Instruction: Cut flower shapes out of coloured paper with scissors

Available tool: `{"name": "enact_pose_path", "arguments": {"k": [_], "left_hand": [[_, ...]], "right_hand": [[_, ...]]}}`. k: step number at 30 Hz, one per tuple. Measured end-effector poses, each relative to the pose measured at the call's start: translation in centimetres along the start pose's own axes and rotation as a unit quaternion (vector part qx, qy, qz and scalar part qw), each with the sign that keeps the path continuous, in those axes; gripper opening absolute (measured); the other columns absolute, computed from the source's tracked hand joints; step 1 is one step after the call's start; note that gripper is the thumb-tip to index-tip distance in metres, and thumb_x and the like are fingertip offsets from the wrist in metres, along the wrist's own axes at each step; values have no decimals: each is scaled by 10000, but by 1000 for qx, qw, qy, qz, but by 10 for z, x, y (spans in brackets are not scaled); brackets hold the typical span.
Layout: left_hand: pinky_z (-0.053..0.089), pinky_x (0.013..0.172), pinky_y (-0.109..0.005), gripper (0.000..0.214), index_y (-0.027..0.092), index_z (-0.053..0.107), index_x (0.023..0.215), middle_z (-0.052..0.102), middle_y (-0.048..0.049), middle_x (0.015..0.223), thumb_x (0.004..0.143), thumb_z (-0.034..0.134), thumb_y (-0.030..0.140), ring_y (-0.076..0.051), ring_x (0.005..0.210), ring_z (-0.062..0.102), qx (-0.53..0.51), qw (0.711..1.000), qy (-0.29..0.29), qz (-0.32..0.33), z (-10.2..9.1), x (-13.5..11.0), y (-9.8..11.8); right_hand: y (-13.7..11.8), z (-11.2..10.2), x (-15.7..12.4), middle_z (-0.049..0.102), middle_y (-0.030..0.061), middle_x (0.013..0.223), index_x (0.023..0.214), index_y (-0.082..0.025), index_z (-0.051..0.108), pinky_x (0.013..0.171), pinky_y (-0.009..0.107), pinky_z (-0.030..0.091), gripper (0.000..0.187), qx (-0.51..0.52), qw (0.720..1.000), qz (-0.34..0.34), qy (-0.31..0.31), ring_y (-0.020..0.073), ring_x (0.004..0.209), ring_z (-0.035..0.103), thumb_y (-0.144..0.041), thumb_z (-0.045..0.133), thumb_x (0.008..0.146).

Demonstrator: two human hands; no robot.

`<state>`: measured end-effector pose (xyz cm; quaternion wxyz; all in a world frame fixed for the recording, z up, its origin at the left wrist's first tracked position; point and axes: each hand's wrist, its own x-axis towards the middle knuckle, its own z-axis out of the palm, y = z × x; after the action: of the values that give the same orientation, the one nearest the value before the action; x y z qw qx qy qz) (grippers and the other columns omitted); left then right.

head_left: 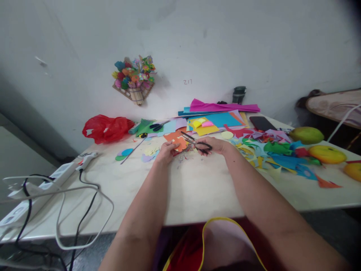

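While the left hand [165,151] pinches an orange paper piece [177,142] between closed fingers, the right hand [218,146] is closed around the handles of the black scissors [194,142], whose blades stand apart at the paper. Both are near the middle of the table [191,188]. Coloured paper scraps [276,152] lie at 3 o'clock from the hands, and a red plastic bag [105,128] lies at 10 o'clock.

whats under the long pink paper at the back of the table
The pink paper lies on a stack of sheets; teal and blue edges stick out at its left and front. What else lies beneath it is covered.
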<state>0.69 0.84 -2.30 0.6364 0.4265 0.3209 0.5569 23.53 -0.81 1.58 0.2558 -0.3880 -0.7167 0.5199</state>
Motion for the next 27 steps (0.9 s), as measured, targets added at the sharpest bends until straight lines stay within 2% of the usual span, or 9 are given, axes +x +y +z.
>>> {"name": "enact_pose_path", "arguments": {"k": [8, 16, 23, 27], "left_hand": [[549, 793, -406, 236, 94, 716, 723, 723, -100, 724, 522, 830, 143, -207, 644, 676, 8, 1000, -8, -11, -1, -1, 1], [552, 721, -363, 214, 112, 709, 684, 718, -92, 700, 519, 831, 171, -191, 616, 659, 21, 1000, -15, -14, -1, -2, 1], [539, 751, -377, 223, 108, 720, 722, 724, -99, 724, 531, 821, 166, -205, 640, 672, 28, 999, -23, -17, 0, -3, 1], [531, 712, -344, 250, 100, 724, 735, 725, -101, 728, 514, 822, 161, -194, 632, 664, 24, 999, -28, -18, 0, -3, 2]], "right_hand": [[4, -2, 2, 637, 2, 577, 793, -150, 596, 354, 187, 266, 178, -6, 1000, 3, -9, 89, 424, 517, -323, 630, 763], [0, 1, 1, 634, -2, 566, 770, -152, 595, 338, 179, 258, 131, 7, 1000, 16, -16, 82, 411, 508, -272, 643, 751], [0, 2, 1, 618, -13, 555, 739, -157, 576, 345, 175, 246, 109, 10, 1000, 21, -19, 68, 389, 477, -252, 628, 738], [2, 2, 2, 609, -14, 545, 736, -159, 575, 349, 181, 249, 103, 11, 999, 23, -21, 68, 389, 467, -242, 635, 723]]}}
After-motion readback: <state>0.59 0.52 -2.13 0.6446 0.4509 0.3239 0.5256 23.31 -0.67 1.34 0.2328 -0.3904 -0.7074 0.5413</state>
